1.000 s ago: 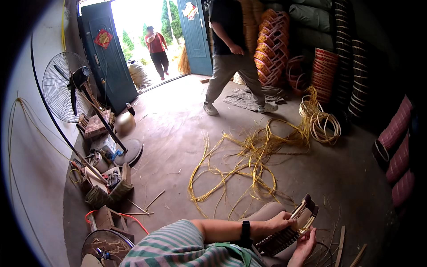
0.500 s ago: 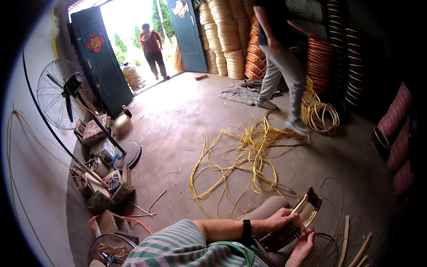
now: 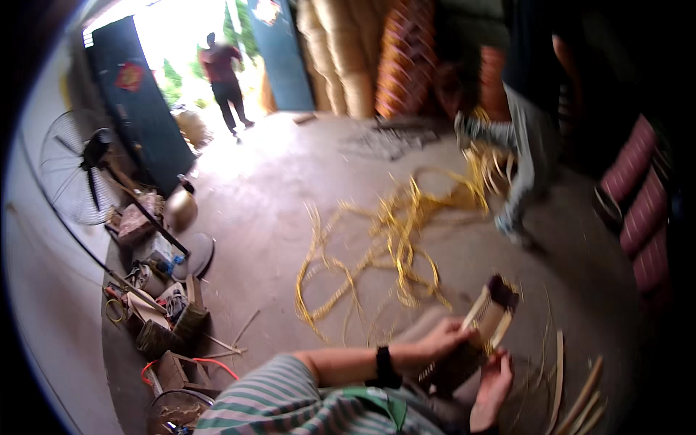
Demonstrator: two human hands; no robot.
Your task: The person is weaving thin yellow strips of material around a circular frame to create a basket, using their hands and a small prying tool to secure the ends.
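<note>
A woven piece (image 3: pixel 484 317), cream with dark brown ends and a dark patterned side, is tilted over my lap at the lower right. My left hand (image 3: pixel 451 338), with a black band on its wrist, is closed around its near side. My right hand (image 3: pixel 496 378) is at its lower right edge, fingers curled in by a bit of yellow strand. Blur hides what those fingertips pinch. A tangle of yellow strands (image 3: pixel 402 250) lies on the floor just beyond my knee.
A co-worker (image 3: pixel 533 138) walks past at the right; another person (image 3: pixel 223 80) stands in the bright doorway. A fan (image 3: pixel 83 167) and a box of tools (image 3: pixel 170 319) line the left wall. Pale strips (image 3: pixel 580 406) lie at my right. Red rolls (image 3: pixel 638 188) stand far right.
The co-worker has stepped to the right, past the tangle, with one foot lifted behind. The doorway person's stance has changed. My view has shifted and blurred; both hands stay at the woven piece.
</note>
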